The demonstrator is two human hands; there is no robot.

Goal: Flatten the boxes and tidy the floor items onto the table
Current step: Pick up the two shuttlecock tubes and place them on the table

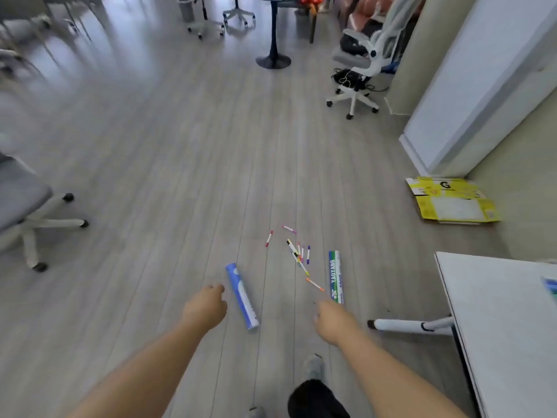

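A blue and white tube (243, 296) lies on the wood floor just right of my left hand (206, 306), which hangs above the floor with fingers loosely curled and nothing in it. A green and white tube (335, 276) lies by my right hand (333, 322), whose knuckles hide the tube's near end; that hand also holds nothing. Several coloured marker pens (297, 251) are scattered between and beyond the two tubes. A flattened yellow cardboard box (452, 200) lies against the wall at the right. The white table (497, 321) stands at the lower right.
A grey office chair (27, 212) stands at the left edge. A white office chair (358, 73) and a round pedestal table (273, 40) stand farther back. A white panel (470, 86) leans on the right wall. My foot (313, 369) is between my arms.
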